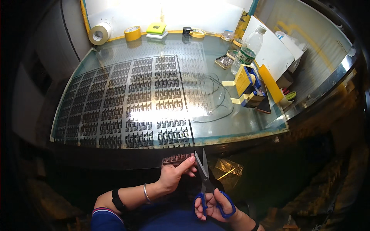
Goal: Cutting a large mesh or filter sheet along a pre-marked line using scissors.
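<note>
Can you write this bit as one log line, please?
left hand: holding patterned film | right hand: holding blue-handled scissors, blades open | film: mostly on glass table, overhanging near edge

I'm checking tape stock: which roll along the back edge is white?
The far-left roll, the widest; the next roll and the one beside the small black object are yellow.

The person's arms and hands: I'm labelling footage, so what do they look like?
The left hand and right hand are ungloved. On the left arm: silver bangle, black band and blue sleeve edged with red and white stripes. On the right wrist: dark band.
</note>
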